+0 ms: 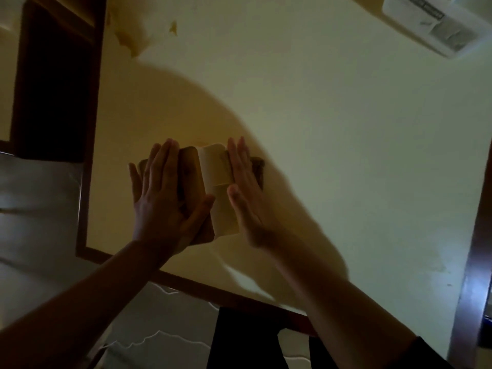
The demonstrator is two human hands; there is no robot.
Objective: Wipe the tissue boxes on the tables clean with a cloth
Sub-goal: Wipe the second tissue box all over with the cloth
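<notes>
tissue box: beige with a brown side, mid-desk, pressed between both hands
left hand: fingers straight and together, flat on box's left side
right hand: fingers straight, together, flat on right side
cloth: dark, under right hand
desk: cream top, dark wood edge

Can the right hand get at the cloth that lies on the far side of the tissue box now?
Probably yes. The right hand lies flat against the tissue box, and the dark cloth peeks out just beyond its fingers, with nothing between them.
</notes>
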